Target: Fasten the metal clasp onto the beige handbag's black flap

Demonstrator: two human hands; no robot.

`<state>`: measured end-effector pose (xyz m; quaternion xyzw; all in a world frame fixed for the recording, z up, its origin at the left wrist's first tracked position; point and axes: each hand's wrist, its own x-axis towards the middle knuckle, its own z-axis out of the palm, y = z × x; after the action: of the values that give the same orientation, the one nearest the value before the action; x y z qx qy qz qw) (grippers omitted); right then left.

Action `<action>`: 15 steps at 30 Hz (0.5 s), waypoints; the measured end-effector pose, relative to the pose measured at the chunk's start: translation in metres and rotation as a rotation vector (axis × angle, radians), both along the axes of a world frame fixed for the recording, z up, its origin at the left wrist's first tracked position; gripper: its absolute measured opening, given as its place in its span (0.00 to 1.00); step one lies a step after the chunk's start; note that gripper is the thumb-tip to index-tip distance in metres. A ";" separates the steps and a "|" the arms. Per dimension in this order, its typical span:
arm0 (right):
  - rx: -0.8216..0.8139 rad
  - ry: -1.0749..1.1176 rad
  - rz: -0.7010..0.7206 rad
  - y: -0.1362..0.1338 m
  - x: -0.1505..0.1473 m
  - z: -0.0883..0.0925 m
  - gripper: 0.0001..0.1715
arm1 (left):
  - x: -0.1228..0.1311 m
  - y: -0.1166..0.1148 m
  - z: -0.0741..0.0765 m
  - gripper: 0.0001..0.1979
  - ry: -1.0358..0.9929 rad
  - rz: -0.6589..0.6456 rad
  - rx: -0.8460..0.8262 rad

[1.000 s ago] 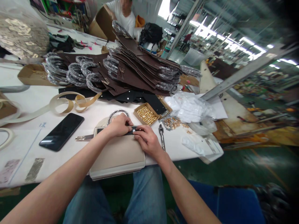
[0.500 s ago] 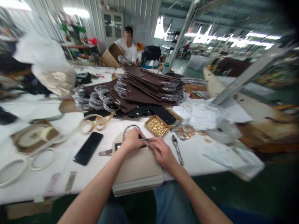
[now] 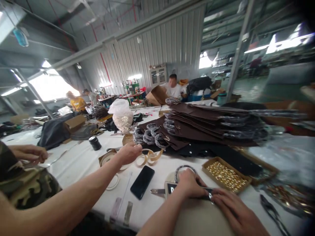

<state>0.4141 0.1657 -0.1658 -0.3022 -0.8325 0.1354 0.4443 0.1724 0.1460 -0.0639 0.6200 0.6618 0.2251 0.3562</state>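
Observation:
A beige bag-like piece (image 3: 199, 218) lies before me at the table edge, its loop handle (image 3: 185, 167) wrapped in plastic. Across its top runs a dark strip (image 3: 205, 193) with a small shiny metal part. My left hand (image 3: 191, 184) is closed around the strip's left part, with fingertips on it. At the right end, my right hand (image 3: 232, 205) pinches the strip beside the metal part. What lies under the fingers is hidden. A metal-ended strap (image 3: 157, 191) sticks out to the left. A black phone (image 3: 142, 182) lies left of my left hand.
A co-worker's forearm and closed hand (image 3: 130, 153) reach over the tape rolls from the left. Beyond my hands stand a box of gold-coloured studs (image 3: 225, 175) and stacked brown bag pieces (image 3: 197, 123). Pliers-like tool (image 3: 274, 213) lies at right.
The view has swung left and up, so things appear farther right and lower. A co-worker's arm in a camouflage sleeve now shows at left. My hands keep their place on the strip.

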 end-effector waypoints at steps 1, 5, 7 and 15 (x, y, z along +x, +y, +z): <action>-0.017 -0.005 0.002 -0.003 -0.001 0.006 0.15 | 0.002 0.002 -0.002 0.12 0.001 0.016 -0.013; -0.089 -0.003 -0.001 -0.022 -0.005 0.033 0.16 | 0.013 0.009 -0.003 0.13 -0.004 0.052 -0.072; -0.128 0.020 -0.001 -0.030 -0.007 0.042 0.17 | 0.017 0.009 -0.004 0.14 0.002 0.059 -0.071; -0.228 0.044 0.029 -0.036 -0.002 0.061 0.17 | 0.021 0.012 -0.006 0.12 0.080 0.012 0.012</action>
<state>0.4122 0.1302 -0.1048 -0.3357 -0.8061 0.2421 0.4230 0.1936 0.1575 -0.0695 0.6268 0.6779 0.2062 0.3243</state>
